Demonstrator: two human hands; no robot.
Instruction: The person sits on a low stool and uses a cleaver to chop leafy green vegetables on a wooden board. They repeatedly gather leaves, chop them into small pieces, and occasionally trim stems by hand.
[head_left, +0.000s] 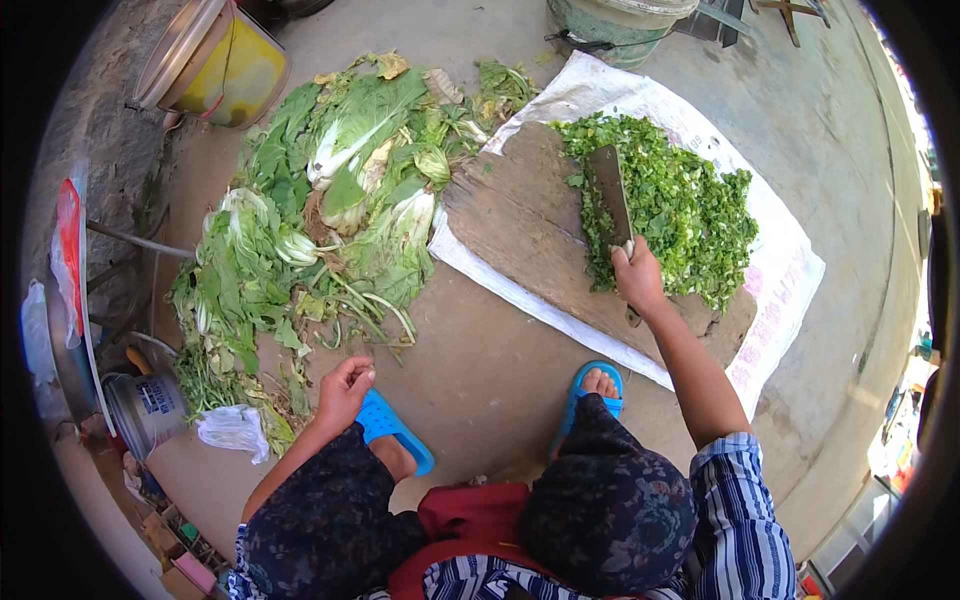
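My right hand (637, 274) grips the handle of a cleaver (612, 191), its blade pointing away from me along the left side of a heap of chopped leafy greens (686, 214). Under the heap lies a worn wooden chopping board (510, 202), resting on a white woven sack (795, 262) that bears printing. Over my left knee, my left hand (347, 386) hangs with its fingers curled in; nothing held shows in it. Beyond that hand, whole cabbages (341, 154) with loose, partly yellowed leaves (247, 292) are piled on the concrete floor.
A yellow-patterned bucket (232, 75) stands at the back left, a pale green bucket (619, 34) behind the sack. Another bucket (150, 409) and a crumpled plastic bag (234, 431) are at the left. My feet wear blue slippers (390, 427), one on each side below me.
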